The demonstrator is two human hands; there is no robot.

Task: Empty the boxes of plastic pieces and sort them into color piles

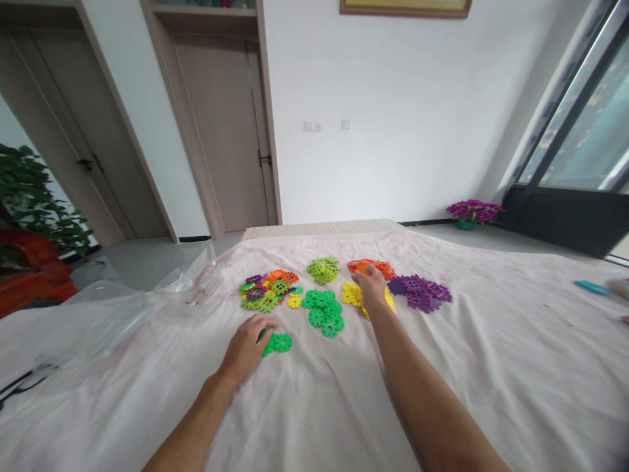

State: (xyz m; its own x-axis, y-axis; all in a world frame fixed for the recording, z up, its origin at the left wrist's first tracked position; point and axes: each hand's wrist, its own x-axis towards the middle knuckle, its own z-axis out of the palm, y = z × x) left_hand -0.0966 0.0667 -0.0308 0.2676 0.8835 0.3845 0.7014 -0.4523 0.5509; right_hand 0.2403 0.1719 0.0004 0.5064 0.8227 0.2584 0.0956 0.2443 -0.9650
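Observation:
Flat plastic snowflake pieces lie sorted by colour on a pale sheet [314,406]. My left hand [248,344] is curled over a few green pieces [278,342] at the near left. My right hand [372,288] reaches further out, its fingers pinched on an orange piece [362,267] at the edge of the orange pile [377,266], while the hand rests over the yellow pile [350,294]. Between the hands is a green pile [324,312]. A light green pile [324,269], a mixed pile [268,288] and a purple pile [420,291] lie around them.
A crumpled clear plastic bag [147,298] lies at the left of the sheet. A teal object [592,287] sits at the far right edge. Beyond are two doors, a potted plant [29,196] on the left, purple flowers [472,211] and a window on the right.

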